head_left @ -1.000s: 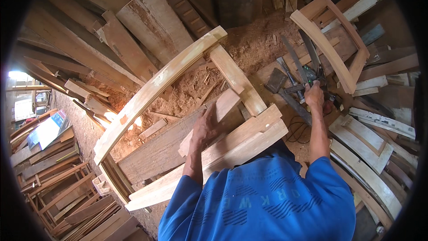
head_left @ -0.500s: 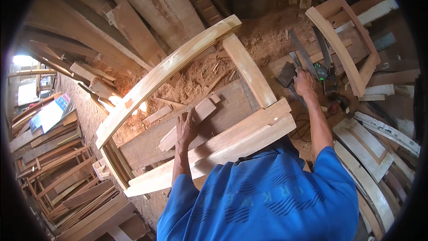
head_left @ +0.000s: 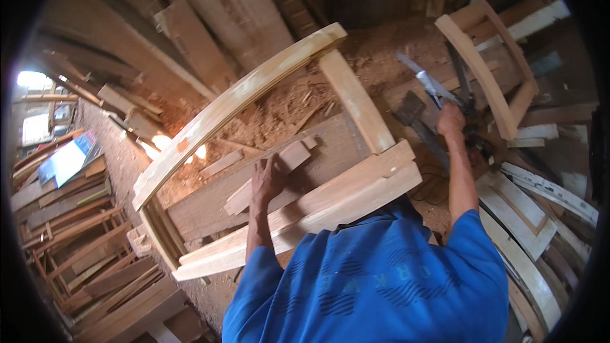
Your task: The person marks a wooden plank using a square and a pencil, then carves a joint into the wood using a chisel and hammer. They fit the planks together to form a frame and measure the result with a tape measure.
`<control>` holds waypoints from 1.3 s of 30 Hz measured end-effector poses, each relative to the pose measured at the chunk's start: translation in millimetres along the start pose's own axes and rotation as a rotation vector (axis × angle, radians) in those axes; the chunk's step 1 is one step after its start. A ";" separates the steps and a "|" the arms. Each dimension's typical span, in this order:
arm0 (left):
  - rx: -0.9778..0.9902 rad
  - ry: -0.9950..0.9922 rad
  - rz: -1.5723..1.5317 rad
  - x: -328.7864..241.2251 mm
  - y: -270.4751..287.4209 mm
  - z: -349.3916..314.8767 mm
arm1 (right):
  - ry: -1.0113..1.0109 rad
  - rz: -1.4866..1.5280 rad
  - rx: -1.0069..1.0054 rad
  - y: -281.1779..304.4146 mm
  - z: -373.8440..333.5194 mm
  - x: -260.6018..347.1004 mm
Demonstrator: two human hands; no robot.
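Note:
My left hand (head_left: 268, 179) grips a short wooden block (head_left: 293, 157) lying on a wide brown plank (head_left: 210, 206), with its fingers over the far side. Around them lies a wooden frame (head_left: 238, 105) with an arched far rail, two side pieces and a thick near rail. Beyond the frame's right end, my right hand (head_left: 450, 118) is closed around a chisel (head_left: 429, 84), its bright flat blade pointing away and slightly blurred. A dark-headed hammer (head_left: 410, 108) lies just left of that hand. My fingers partly hide the chisel's handle.
A smaller curved frame (head_left: 478, 73) stands at the far right. White-painted wooden parts (head_left: 518, 213) are piled on the right. Wood shavings (head_left: 286, 105) cover the ground inside and behind the frame. Boards (head_left: 241, 16) lean at the back; stacked timber (head_left: 82, 248) fills the left.
My right hand has lifted the chisel from among the tools and moved slightly right and nearer; its blade now catches the light. My left hand has stayed on the block.

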State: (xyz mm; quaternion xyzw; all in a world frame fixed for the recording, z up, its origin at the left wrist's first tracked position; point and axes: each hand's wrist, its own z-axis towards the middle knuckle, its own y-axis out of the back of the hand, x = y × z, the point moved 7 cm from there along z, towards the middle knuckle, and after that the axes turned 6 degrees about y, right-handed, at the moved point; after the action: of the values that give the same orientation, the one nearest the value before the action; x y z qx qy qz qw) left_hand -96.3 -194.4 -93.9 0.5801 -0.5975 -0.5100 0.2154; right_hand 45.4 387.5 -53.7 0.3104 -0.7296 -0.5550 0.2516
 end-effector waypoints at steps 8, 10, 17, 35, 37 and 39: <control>-0.228 -0.132 -0.119 -74.5 21.5 19.0 | 0.114 -0.007 -0.062 -0.5 -9.8 3.5; -0.255 -0.212 -0.158 -122.5 29.0 29.9 | 0.209 -0.116 -0.088 -2.4 -11.8 9.5; -0.185 -0.560 -0.172 -290.6 26.1 34.0 | -0.014 0.190 -0.145 49.9 9.2 -26.4; -0.179 -1.119 0.303 -503.2 -144.1 118.6 | 0.202 0.238 -0.242 47.2 -5.8 -50.8; -0.041 -1.130 0.208 -518.1 -124.0 112.8 | 0.151 0.229 -0.223 35.4 -3.2 -56.9; -0.014 -1.081 0.296 -525.1 -128.5 114.2 | 0.150 0.236 -0.243 33.0 1.4 -59.1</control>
State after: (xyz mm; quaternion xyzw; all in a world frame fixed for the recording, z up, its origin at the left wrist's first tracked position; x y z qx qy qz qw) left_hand -9.5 350.9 -73.0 0.1446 -0.6945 -0.7031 -0.0481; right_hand 78.9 438.0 -23.5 0.2306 -0.6679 -0.5809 0.4042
